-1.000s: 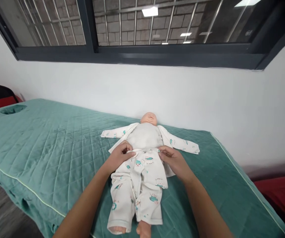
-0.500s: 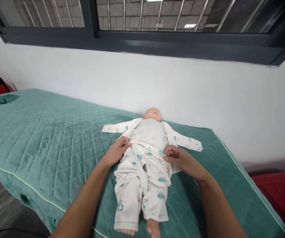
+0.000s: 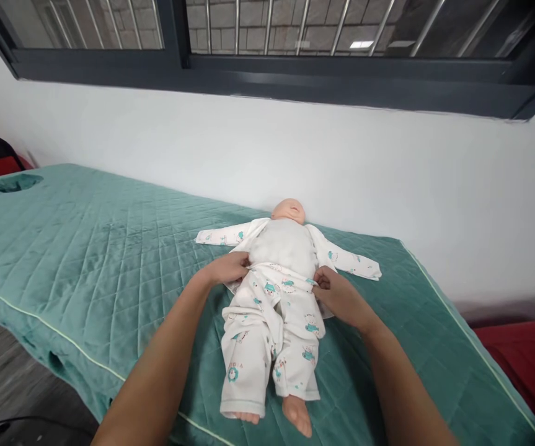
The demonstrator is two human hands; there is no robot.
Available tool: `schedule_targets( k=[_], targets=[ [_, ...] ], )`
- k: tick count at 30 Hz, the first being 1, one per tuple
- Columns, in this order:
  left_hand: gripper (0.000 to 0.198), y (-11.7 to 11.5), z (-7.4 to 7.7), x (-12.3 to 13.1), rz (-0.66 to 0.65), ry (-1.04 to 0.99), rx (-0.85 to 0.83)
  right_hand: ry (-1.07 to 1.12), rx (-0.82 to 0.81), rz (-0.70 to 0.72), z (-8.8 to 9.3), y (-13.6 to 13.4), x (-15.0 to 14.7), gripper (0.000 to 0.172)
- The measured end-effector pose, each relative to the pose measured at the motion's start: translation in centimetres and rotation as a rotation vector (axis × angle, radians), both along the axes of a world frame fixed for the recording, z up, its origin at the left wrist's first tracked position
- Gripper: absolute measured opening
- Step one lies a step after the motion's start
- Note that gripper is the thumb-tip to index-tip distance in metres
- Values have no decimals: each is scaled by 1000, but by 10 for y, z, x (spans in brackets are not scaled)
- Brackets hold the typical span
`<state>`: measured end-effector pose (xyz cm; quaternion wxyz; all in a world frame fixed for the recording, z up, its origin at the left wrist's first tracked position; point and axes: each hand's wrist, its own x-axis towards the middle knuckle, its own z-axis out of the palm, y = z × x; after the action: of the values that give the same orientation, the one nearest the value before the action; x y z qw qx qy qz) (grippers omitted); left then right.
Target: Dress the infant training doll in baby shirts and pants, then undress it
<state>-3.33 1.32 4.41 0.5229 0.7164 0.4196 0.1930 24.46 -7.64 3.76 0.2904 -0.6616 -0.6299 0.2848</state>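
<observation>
A baby doll (image 3: 288,211) lies on its back, head toward the wall and feet toward me. It wears white printed trousers (image 3: 248,347) and an open white printed jacket (image 3: 353,262), its sleeves spread sideways. The pale cloth torso (image 3: 283,244) shows between the jacket's sides. At the waistband's left side, my left hand (image 3: 230,267) pinches the trousers' edge. My right hand (image 3: 336,294) grips the waistband at the opposite hip, with the fingers curled in. Both bare feet stick out below the trouser legs.
The doll lies on a bed with a green quilted cover (image 3: 109,248) and a face hole (image 3: 17,182) at the far left. Behind it stand a white wall (image 3: 178,142) and a dark-framed barred window (image 3: 295,74). A red chair (image 3: 522,365) is at the right.
The waistband sits slightly higher on the doll, and more of its feet shows. My hands have shifted slightly along the waist, the left one inward. The view has moved a little.
</observation>
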Motion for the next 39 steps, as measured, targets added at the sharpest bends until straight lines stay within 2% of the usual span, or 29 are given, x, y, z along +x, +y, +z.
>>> schedule_targets(
  k=[3, 5, 11, 14, 18, 24, 30, 37, 39],
  targets=[
    [19, 11, 4, 4, -54, 29, -72, -35, 32, -58, -2, 1, -6, 7],
    [23, 14, 4, 4, -78, 24, -102, 7, 20, -30, -4, 1, -6, 8],
    [19, 4, 2, -1, -179, -115, -39, 385, -78, 140, -5, 1, 2, 17],
    [24, -1, -2, -4, -181, -274, -92, 598, -134, 174, -1, -1, 2, 27],
    [26, 0, -12, -6, -137, -393, -202, 730, -146, 155, 6, -6, 1, 35],
    [15, 4, -24, -4, -106, -476, -335, 712, -115, 113, 1, -3, 7, 35],
    [9, -1, -18, -2, -27, -324, -211, 586, -129, 137, -8, 3, 12, 22],
    [5, -6, -10, 2, -21, -241, -132, 502, -168, -32, -14, 8, 9, 24],
    [6, -6, -9, 1, -28, -228, -107, 458, -142, -40, -15, 8, 8, 24]
  ],
)
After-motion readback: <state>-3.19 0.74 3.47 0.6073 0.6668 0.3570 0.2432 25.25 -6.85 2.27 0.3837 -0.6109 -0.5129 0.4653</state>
